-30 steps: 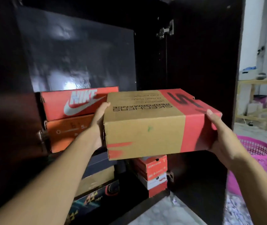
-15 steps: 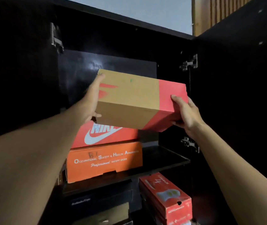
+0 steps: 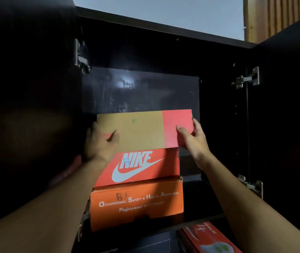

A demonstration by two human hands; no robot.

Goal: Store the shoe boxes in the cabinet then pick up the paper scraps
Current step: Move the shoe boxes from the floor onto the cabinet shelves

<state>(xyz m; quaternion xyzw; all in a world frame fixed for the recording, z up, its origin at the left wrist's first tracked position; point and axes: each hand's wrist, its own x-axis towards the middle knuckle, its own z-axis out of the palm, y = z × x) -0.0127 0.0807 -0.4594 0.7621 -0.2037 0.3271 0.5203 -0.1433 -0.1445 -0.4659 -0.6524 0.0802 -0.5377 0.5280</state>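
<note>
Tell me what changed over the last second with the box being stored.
The tan and red box rose from in front of the cabinet, went inward and now appears to rest on the Nike box. The left hand and right hand still hold its ends. The Nike box and orange box beneath stayed stacked.

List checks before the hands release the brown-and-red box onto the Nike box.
1. Seating: brown-and-red box bottom edge meets the Nike box lid: ok.
2. Grip: left hand and right hand each hold an end: ok.
3. Side alignment: red end overhangs the Nike box on the right: not ok.
4. Pushed fully back: cannot tell.
5. Headroom in the cabinet above it: ok.
6. Base: Nike box sits flat on the orange safety-shoe box: ok.
</note>
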